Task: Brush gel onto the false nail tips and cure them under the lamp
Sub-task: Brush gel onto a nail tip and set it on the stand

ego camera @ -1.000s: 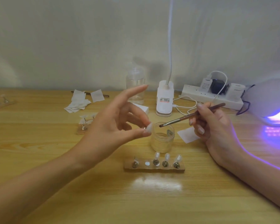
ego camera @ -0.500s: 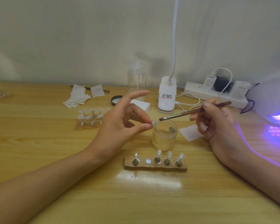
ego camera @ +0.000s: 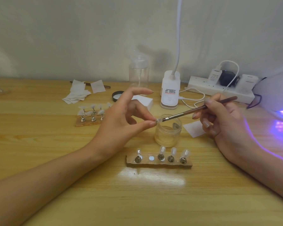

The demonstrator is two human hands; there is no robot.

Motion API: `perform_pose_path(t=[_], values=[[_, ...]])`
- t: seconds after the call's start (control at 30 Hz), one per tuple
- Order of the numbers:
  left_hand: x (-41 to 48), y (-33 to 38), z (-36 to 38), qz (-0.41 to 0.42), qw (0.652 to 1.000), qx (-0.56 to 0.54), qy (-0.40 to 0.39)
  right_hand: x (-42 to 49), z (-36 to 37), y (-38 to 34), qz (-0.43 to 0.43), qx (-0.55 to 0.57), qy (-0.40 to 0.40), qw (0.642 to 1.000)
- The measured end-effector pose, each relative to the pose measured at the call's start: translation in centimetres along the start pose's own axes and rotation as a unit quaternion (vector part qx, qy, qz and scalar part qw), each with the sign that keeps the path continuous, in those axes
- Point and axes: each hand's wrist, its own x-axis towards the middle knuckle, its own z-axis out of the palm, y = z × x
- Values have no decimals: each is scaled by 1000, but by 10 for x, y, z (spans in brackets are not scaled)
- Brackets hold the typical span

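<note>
My left hand (ego camera: 121, 121) pinches a small clear nail tip (ego camera: 158, 120) between thumb and middle finger, just above the rim of the open gel jar (ego camera: 167, 133). My right hand (ego camera: 222, 118) grips a brown brush (ego camera: 198, 109) like a pen, and its bristles touch the nail tip. In front of the jar lies a wooden holder strip (ego camera: 158, 162) with several nail tips standing on metal pegs and one bare magnet spot. The curing lamp (ego camera: 278, 97) glows violet at the right edge.
A second holder strip (ego camera: 90, 119) with nail tips lies behind my left hand. Wipes (ego camera: 78, 93), a black lid (ego camera: 117, 96), a clear pump bottle (ego camera: 138, 75), a white desk lamp base (ego camera: 170, 92), a power strip (ego camera: 219, 88) and a white pad (ego camera: 194, 128) stand around.
The brush tip has come down to the left and now touches the nail tip. My left hand has lowered slightly towards the jar, still pinching the tip.
</note>
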Motion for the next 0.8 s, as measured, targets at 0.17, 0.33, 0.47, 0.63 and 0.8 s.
perform_pose_path(t=[0.17, 0.33, 0.47, 0.63, 0.8], values=[[0, 0, 0, 2, 1000, -3, -2, -1, 2, -1, -18, 5, -38, 999], [0, -1, 0, 3, 1000, -1, -4, 0, 1, 0, -4, -2, -7, 1000], [0, 0, -1, 5, 1000, 6, -3, -1, 1, -1, -16, 18, -22, 999], [-1, 1, 0, -1, 1000, 2, 0, -2, 3, -1, -25, -9, -33, 999], [0, 2, 0, -8, 1000, 2, 0, 0, 0, 0, -34, 20, -18, 999]])
